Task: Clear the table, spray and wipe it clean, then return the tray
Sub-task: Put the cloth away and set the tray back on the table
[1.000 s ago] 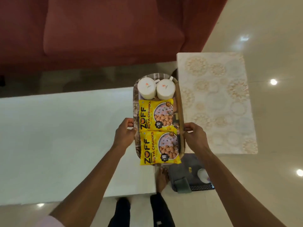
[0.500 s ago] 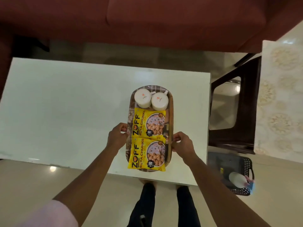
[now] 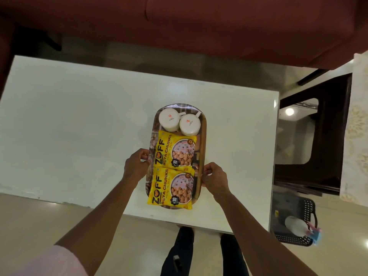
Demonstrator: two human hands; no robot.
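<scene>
Since a second ago the tray (image 3: 203,140) has travelled from beside the patterned side surface to a spot over the white counter (image 3: 79,126), and both hands have kept the same hold on it throughout, which I read as the return step: the counter surface looks bare, so the clearing and wiping seem done and only the set-down remains, though whether the tray already rests on the counter or hovers just above it I cannot tell. It sits right of the counter's middle, its long axis running from 12 to 6 o'clock, its near end close to the counter's front edge. Left hand (image 3: 136,166) has its grip clenched on the rim at 9 o'clock, fingers curled over the edge; right hand (image 3: 216,176) is pinching the opposite rim at about 4 o'clock. On the tray, two white cups (image 3: 179,122) stand at the 12 o'clock end, touching each other, and two yellow soya chunk packets (image 3: 173,168) lie one behind the other toward 6 o'clock, the nearer one overhanging the tray's end. Around it: a dark red sofa (image 3: 219,26) beyond the counter at 12 o'clock, a dark stool (image 3: 328,136) at 3 o'clock, and a black basket (image 3: 310,208) on the floor at 4 o'clock holding what looks like a spray bottle (image 3: 296,226). Nothing lies on the counter beneath or beside the tray to block it
</scene>
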